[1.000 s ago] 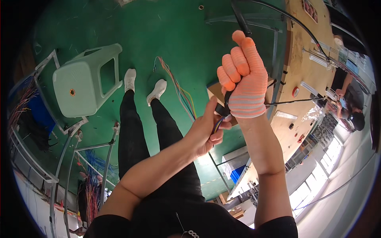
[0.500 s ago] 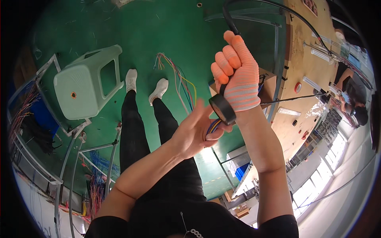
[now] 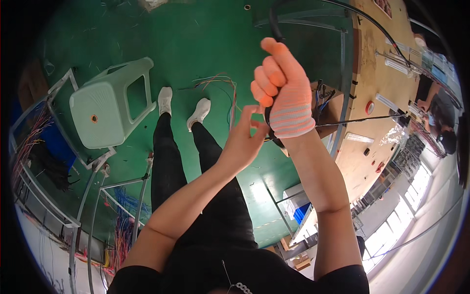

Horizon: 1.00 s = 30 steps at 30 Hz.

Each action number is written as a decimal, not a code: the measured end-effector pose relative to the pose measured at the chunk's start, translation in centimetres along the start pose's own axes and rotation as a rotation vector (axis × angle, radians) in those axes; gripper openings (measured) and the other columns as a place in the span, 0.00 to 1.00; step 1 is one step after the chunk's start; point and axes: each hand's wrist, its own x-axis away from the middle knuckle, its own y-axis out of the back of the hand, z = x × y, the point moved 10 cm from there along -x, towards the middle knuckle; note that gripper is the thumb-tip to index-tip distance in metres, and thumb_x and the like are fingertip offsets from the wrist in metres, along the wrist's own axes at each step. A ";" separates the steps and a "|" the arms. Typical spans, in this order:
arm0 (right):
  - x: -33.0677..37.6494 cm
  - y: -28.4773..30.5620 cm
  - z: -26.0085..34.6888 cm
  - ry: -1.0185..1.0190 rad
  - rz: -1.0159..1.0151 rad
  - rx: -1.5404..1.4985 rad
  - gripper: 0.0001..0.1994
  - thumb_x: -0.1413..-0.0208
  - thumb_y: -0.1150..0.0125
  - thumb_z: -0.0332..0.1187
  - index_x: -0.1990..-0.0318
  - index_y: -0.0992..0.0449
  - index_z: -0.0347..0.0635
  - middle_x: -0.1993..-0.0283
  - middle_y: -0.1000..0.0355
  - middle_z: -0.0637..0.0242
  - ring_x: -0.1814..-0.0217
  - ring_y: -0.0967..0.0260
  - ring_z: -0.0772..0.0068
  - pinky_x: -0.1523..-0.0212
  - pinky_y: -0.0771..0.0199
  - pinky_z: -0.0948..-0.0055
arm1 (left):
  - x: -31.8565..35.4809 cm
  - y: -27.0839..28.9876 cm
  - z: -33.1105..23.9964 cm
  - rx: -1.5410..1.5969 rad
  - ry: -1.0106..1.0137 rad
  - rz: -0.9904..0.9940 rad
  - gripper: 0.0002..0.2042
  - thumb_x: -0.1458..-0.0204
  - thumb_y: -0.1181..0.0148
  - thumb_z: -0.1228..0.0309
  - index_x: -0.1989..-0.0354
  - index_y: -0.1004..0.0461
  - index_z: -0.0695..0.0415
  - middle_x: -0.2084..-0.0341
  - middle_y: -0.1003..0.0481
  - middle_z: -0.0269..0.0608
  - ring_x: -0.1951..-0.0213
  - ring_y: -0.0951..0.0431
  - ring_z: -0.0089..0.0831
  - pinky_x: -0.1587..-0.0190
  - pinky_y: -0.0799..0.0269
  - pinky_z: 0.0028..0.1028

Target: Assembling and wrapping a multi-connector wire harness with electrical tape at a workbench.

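Your right hand (image 3: 284,93), in an orange striped glove, is clenched around the black cable (image 3: 272,29), raised above the green floor (image 3: 196,44). Your bare left hand (image 3: 245,139) pinches at it just below. A round red label (image 3: 370,107) sits on the wooden workbench (image 3: 377,73).

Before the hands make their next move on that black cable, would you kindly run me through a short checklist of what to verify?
1. Right hand in the orange striped knit glove closed around the thick black cable: ok.
2. Bare left hand at the cable just below the glove, fingertips pinching there: ok; what they pinch, cannot tell.
3. Black tape roll behind the right wrist: cannot tell, mostly hidden.
4. Cable's run up from the fist and arcing right over the wooden workbench: ok, nothing seen snagging it.
5. Floor by the white shoes: not ok, loose coloured wires lie close.
6. Pale green plastic stool stands apart from the legs: ok.
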 end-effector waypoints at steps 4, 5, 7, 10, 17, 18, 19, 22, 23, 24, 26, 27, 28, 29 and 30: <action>-0.9 0.0 -0.5 -0.078 -0.012 -0.001 0.11 0.37 0.49 0.34 0.54 0.31 0.35 0.84 0.62 0.81 0.85 0.64 0.86 0.87 0.63 0.80 | 0.1 0.1 -3.2 -0.252 -0.235 0.073 0.10 0.42 0.45 0.68 0.58 0.28 0.62 0.65 0.26 0.44 0.70 0.27 0.31 0.70 0.32 0.30; -1.2 0.0 -0.6 -0.126 0.027 0.024 0.13 0.38 0.49 0.34 0.53 0.32 0.34 0.82 0.50 0.78 0.84 0.55 0.84 0.85 0.52 0.80 | 0.5 0.3 -3.7 -0.262 -0.241 0.079 0.10 0.42 0.45 0.68 0.58 0.28 0.62 0.65 0.26 0.44 0.70 0.27 0.31 0.70 0.32 0.30; -1.2 0.9 -0.7 -0.151 -0.041 0.124 0.14 0.38 0.49 0.35 0.52 0.32 0.33 0.77 0.42 0.74 0.80 0.47 0.81 0.80 0.43 0.78 | 2.2 -1.0 -5.9 -0.053 -0.390 0.250 0.09 0.43 0.43 0.68 0.62 0.23 0.62 0.66 0.26 0.40 0.66 0.26 0.29 0.68 0.32 0.27; 2.7 1.1 4.1 0.212 -0.139 0.747 0.14 0.40 0.47 0.34 0.53 0.31 0.32 0.64 0.31 0.64 0.68 0.35 0.75 0.65 0.32 0.74 | 1.9 -0.3 -5.8 -0.105 -0.389 0.254 0.10 0.43 0.42 0.69 0.59 0.22 0.62 0.70 0.27 0.35 0.67 0.31 0.22 0.67 0.37 0.23; 13.9 4.0 2.2 0.429 -0.357 1.232 0.12 0.46 0.39 0.31 0.58 0.32 0.36 0.63 0.32 0.67 0.65 0.33 0.76 0.67 0.31 0.74 | 2.5 0.1 -7.5 -0.207 -0.330 0.250 0.09 0.45 0.40 0.70 0.60 0.21 0.61 0.72 0.28 0.36 0.72 0.30 0.22 0.71 0.36 0.22; 13.2 4.7 0.4 0.248 -0.307 1.050 0.12 0.45 0.40 0.32 0.58 0.32 0.37 0.64 0.32 0.65 0.67 0.32 0.71 0.68 0.31 0.71 | 2.4 0.1 -7.7 -0.196 -0.328 0.240 0.09 0.45 0.40 0.71 0.60 0.21 0.61 0.73 0.29 0.35 0.72 0.31 0.22 0.72 0.38 0.22; 13.6 5.0 0.2 0.265 -0.333 1.048 0.12 0.45 0.40 0.32 0.58 0.32 0.37 0.64 0.32 0.65 0.67 0.32 0.71 0.68 0.31 0.71 | 2.3 0.0 -7.9 -0.186 -0.326 0.230 0.08 0.45 0.40 0.71 0.60 0.21 0.60 0.75 0.30 0.34 0.73 0.32 0.21 0.73 0.39 0.23; 14.6 3.4 0.9 0.433 -0.366 1.201 0.13 0.45 0.41 0.36 0.57 0.32 0.37 0.65 0.32 0.57 0.67 0.32 0.59 0.69 0.32 0.66 | 2.8 0.0 -8.6 -0.276 -0.330 0.218 0.07 0.46 0.40 0.72 0.61 0.20 0.60 0.76 0.29 0.35 0.75 0.31 0.22 0.75 0.40 0.23; 14.8 2.4 1.5 0.474 -0.393 1.321 0.13 0.45 0.41 0.37 0.59 0.32 0.37 0.65 0.32 0.56 0.67 0.32 0.56 0.70 0.33 0.65 | 3.0 -0.1 -8.9 -0.287 -0.337 0.233 0.07 0.46 0.40 0.72 0.61 0.20 0.60 0.76 0.29 0.35 0.75 0.31 0.22 0.75 0.40 0.23; 15.0 1.5 2.1 0.512 -0.422 1.441 0.13 0.45 0.41 0.38 0.60 0.32 0.37 0.65 0.32 0.55 0.67 0.32 0.53 0.72 0.33 0.64 | 3.0 0.5 -9.2 -0.339 -0.335 0.179 0.07 0.46 0.40 0.73 0.62 0.20 0.60 0.76 0.29 0.34 0.74 0.31 0.22 0.73 0.39 0.24; 15.1 0.3 3.0 0.494 -0.420 1.577 0.11 0.46 0.41 0.37 0.64 0.31 0.37 0.68 0.32 0.57 0.67 0.32 0.54 0.73 0.33 0.64 | 3.0 0.7 -9.8 -0.394 -0.347 0.138 0.06 0.46 0.41 0.73 0.63 0.20 0.60 0.76 0.30 0.34 0.73 0.31 0.23 0.72 0.38 0.24; 14.9 -0.1 3.3 0.462 -0.399 1.720 0.10 0.46 0.42 0.35 0.67 0.30 0.37 0.70 0.31 0.59 0.68 0.31 0.55 0.74 0.33 0.64 | 3.0 0.6 -10.2 -0.419 -0.370 0.137 0.06 0.46 0.41 0.74 0.64 0.20 0.60 0.77 0.29 0.34 0.74 0.31 0.23 0.72 0.37 0.25; 15.3 0.4 4.3 0.473 -0.418 1.717 0.10 0.46 0.42 0.35 0.67 0.30 0.37 0.70 0.31 0.59 0.68 0.31 0.55 0.74 0.33 0.64 | 3.0 0.4 -10.5 -0.445 -0.392 0.135 0.05 0.46 0.41 0.74 0.64 0.20 0.60 0.77 0.29 0.35 0.74 0.30 0.24 0.71 0.37 0.25; 15.1 1.1 3.8 0.390 -0.211 1.622 0.09 0.49 0.41 0.36 0.72 0.29 0.40 0.74 0.32 0.61 0.68 0.30 0.56 0.75 0.32 0.63 | 3.4 0.1 -10.5 -0.454 -0.403 0.149 0.05 0.46 0.41 0.74 0.64 0.20 0.60 0.77 0.29 0.35 0.74 0.30 0.24 0.71 0.37 0.25; 14.8 1.2 3.1 0.312 -0.014 1.520 0.09 0.51 0.40 0.37 0.77 0.28 0.43 0.77 0.32 0.62 0.68 0.30 0.57 0.76 0.31 0.63 | 3.7 -0.3 -10.1 -0.474 -0.390 0.178 0.06 0.46 0.41 0.73 0.65 0.21 0.61 0.78 0.29 0.35 0.75 0.30 0.24 0.71 0.36 0.26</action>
